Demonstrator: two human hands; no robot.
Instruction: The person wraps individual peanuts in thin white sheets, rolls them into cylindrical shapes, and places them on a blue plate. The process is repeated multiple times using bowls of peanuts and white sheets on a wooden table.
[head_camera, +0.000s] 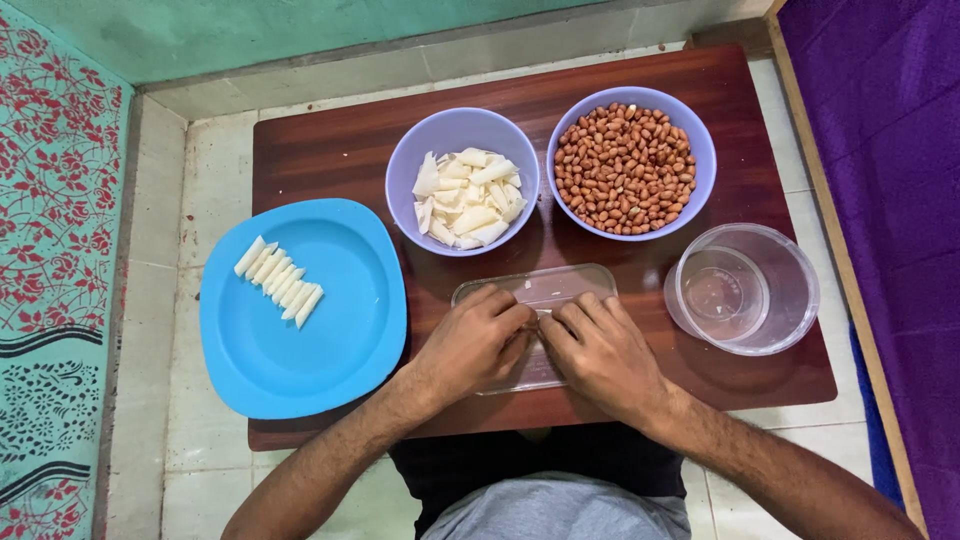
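Your left hand (472, 345) and right hand (598, 352) rest curled over the clear rectangular plastic tray (560, 284) — fingertips meeting, what they pinch I cannot tell.

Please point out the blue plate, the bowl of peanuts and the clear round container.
Blue square plastic plate (300, 350), head view, bare middle.
Lilac bowl of peanuts (700, 140), head view, right rim.
Clear round plastic container (795, 290), head view, right wall.

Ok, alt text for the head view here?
Left hand and right hand meet over a clear flat tray on a dark wooden table, beside a blue plate and bowls of white pieces and peanuts.
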